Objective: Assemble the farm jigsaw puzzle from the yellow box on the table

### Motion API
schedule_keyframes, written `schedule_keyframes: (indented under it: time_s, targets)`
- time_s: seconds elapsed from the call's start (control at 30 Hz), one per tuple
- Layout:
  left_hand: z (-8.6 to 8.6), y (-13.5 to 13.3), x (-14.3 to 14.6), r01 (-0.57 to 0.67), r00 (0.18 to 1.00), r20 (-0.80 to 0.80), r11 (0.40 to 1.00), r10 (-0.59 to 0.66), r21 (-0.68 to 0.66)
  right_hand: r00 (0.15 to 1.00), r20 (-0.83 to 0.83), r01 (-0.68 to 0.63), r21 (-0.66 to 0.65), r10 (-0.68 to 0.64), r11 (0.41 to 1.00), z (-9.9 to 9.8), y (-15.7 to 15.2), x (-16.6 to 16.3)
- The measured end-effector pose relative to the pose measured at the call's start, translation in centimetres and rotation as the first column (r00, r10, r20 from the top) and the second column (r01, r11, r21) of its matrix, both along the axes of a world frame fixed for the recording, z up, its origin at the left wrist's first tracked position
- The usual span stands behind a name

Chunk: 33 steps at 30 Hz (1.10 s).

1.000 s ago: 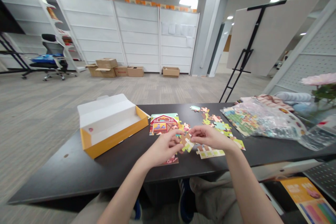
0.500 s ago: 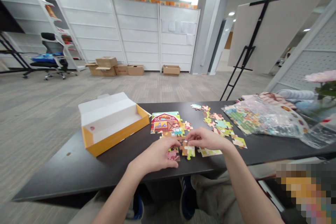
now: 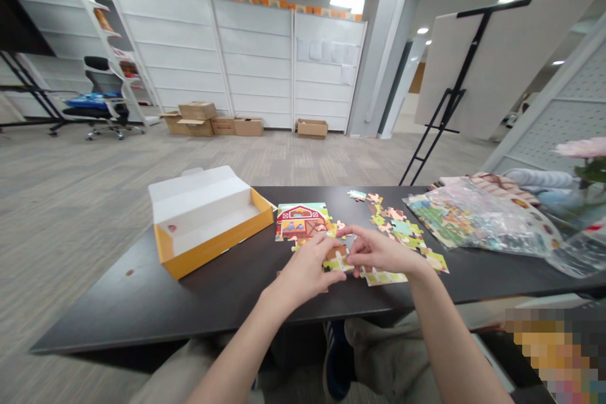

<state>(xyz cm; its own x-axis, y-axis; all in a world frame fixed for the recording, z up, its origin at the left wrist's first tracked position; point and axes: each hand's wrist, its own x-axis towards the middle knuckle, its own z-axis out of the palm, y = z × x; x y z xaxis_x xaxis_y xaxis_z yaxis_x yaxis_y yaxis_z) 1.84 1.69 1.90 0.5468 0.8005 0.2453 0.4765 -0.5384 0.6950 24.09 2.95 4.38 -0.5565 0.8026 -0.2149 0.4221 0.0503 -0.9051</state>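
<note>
A brown, white and green jigsaw piece (image 3: 335,259) lies between my two hands at the front of the table. My left hand (image 3: 310,271) grips it from the left, fingers over the top and thumb along the near side. From the right, my right hand (image 3: 386,252) pinches the piece's edge, its index finger stretched out to the left. Just behind is a joined part of the puzzle showing a red barn (image 3: 300,221), partly covered by my left fingers. A piece with a white fence (image 3: 384,278) lies beneath my right wrist. Some pieces under my left hand are hidden.
Several loose jigsaw pieces (image 3: 400,227) are scattered to the right of the barn. An open yellow box (image 3: 215,252) with a white lid stands at left. A clear plastic bag (image 3: 497,221) with printed pieces lies on the right of the black table (image 3: 142,309).
My left hand has moved right, from over the pink piece to the brown and white one. The right hand has shifted slightly right, its index finger now extended. The view has shifted a little.
</note>
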Motion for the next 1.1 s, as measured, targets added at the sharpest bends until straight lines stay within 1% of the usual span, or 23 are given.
schedule_keyframes:
  time_s: [0.07, 0.13, 0.2, 0.27, 0.4, 0.53, 0.77, 0.87, 1.0, 1.1]
  targets:
    - [0.4, 0.0, 0.1, 0.061, 0.998, -0.008, 0.998, -0.061, -0.012, 0.998, 0.05, -0.024, 0.028, 0.023, 0.999, 0.3, 0.0, 0.3]
    - [0.6, 0.1, -0.1, 0.162, 0.986, -0.043, 0.986, -0.163, -0.043, 0.995, 0.094, -0.033, 0.051, 0.028, 0.998, 0.5, -0.1, 0.9]
    - [0.6, 0.2, -0.2, 0.242, 0.965, -0.092, 0.968, -0.247, -0.064, 0.991, 0.135, -0.01, 0.071, 0.0, 0.997, 0.7, -0.2, 2.0]
    - [0.4, 0.2, -0.2, 0.279, 0.949, -0.133, 0.958, -0.285, -0.065, 0.983, 0.176, 0.025, 0.095, -0.042, 0.995, 0.7, -0.3, 3.2]
    - [0.1, 0.3, 0.1, 0.281, 0.943, -0.169, 0.958, -0.288, -0.062, 0.964, 0.249, 0.065, 0.123, -0.094, 0.99, 0.4, -0.5, 5.3]
    - [-0.2, 0.5, 0.4, 0.243, 0.951, -0.183, 0.968, -0.25, -0.059, 0.948, 0.301, 0.068, 0.132, -0.105, 0.989, 0.4, -0.8, 5.3]
    - [-0.5, 0.6, 1.0, 0.185, 0.972, -0.146, 0.983, -0.183, 0.002, 0.971, 0.238, -0.047, 0.141, 0.012, 0.989, 0.9, -0.8, 3.3]
    - [-0.5, 0.5, 1.2, 0.181, 0.974, -0.139, 0.984, -0.178, 0.006, 0.965, 0.256, -0.087, 0.153, 0.045, 0.984, 0.7, -0.6, 3.0]
    - [-0.4, 0.5, 1.3, 0.2, 0.974, -0.112, 0.98, -0.198, -0.001, 0.959, 0.275, -0.122, 0.201, 0.064, 0.972, 0.5, -0.4, 2.8]
    - [-0.7, 0.6, 1.2, 0.219, 0.974, -0.061, 0.976, -0.219, -0.003, 0.961, 0.264, -0.129, 0.154, 0.085, 0.98, 0.4, -0.3, 2.5]
